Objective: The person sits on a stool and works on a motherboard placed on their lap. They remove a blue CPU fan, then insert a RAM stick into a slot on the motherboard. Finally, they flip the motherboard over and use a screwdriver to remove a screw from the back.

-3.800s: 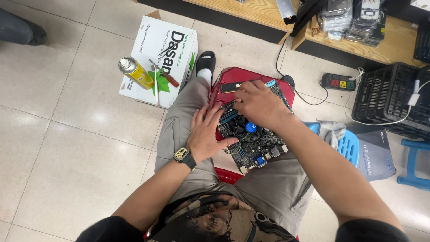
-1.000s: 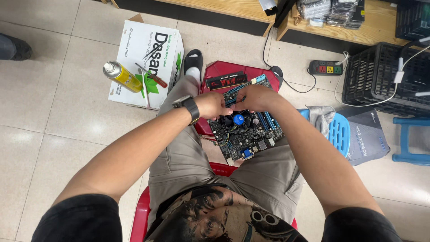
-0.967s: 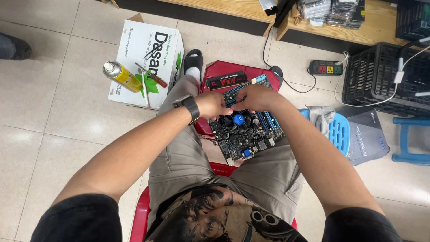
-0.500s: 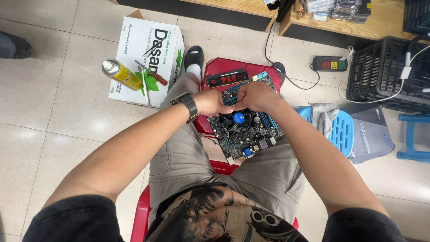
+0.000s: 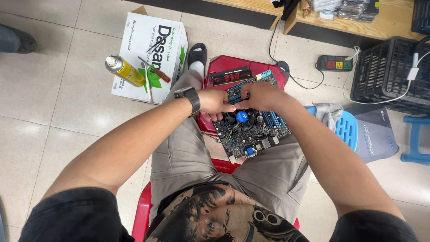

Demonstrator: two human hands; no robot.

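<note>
A computer motherboard [image 5: 255,132] with a round black fan and blue centre rests on my lap. My left hand [image 5: 216,103], with a black watch on the wrist, grips the board's far left edge. My right hand [image 5: 260,96] lies over the far part of the board, fingers pinched on a small dark part beside the blue slots. What exactly the fingers pinch is hidden. A black and red memory stick [image 5: 230,76] lies on the red stool [image 5: 268,69] beyond the board.
A white cardboard box [image 5: 150,49] at the left carries a yellow spray can [image 5: 124,70] and a screwdriver [image 5: 154,69]. A power strip [image 5: 335,63], black crate [image 5: 389,76], blue stool [image 5: 347,130] and grey box [image 5: 374,134] stand at the right. Someone's shoe [image 5: 20,41] is far left.
Both hands moved from the board's near middle to its far edge. My left hand shifted from flat on the board to gripping its left edge; the right now pinches by the slots.
</note>
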